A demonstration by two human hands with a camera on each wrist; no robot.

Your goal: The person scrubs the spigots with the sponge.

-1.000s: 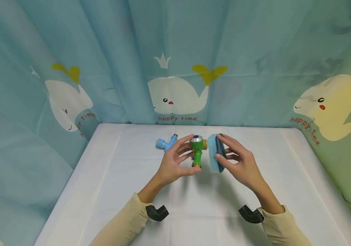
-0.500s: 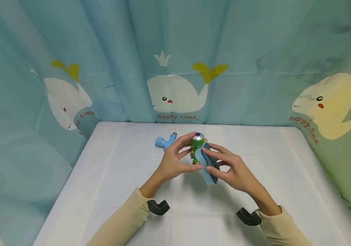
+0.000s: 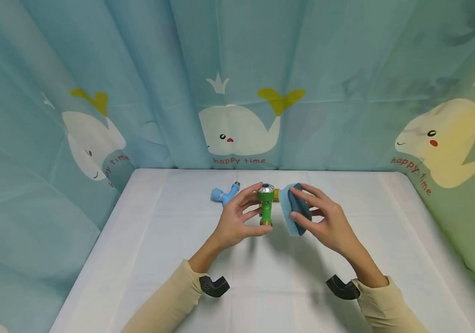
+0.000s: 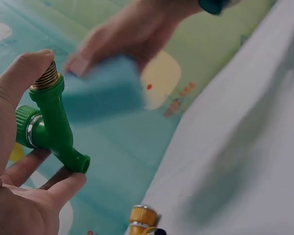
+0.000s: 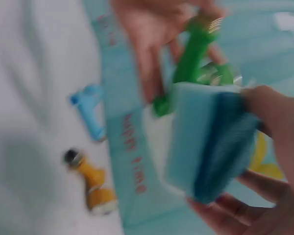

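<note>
My left hand (image 3: 234, 221) grips a small green tap (image 3: 266, 209) by its two ends above the table. The tap has a silver-topped knob, and its brass threaded end (image 4: 47, 76) sits against the thumb in the left wrist view. My right hand (image 3: 330, 222) pinches a sponge (image 3: 286, 203), pale blue with a dark teal scouring side, between thumb and fingers. The sponge is just right of the tap, a small gap apart in the head view. In the left wrist view the sponge is blurred.
A light blue tap (image 3: 225, 196) lies behind my left hand, partly covered by it. A yellow tap (image 5: 91, 175) lies farther right, mostly hidden by the green one in the head view. A whale-print curtain (image 3: 333, 69) surrounds the white table (image 3: 170, 240).
The sponge moved left and down over the green tap half a second ago, and is now back to its right. My left hand and the tap stay nearly in place.
</note>
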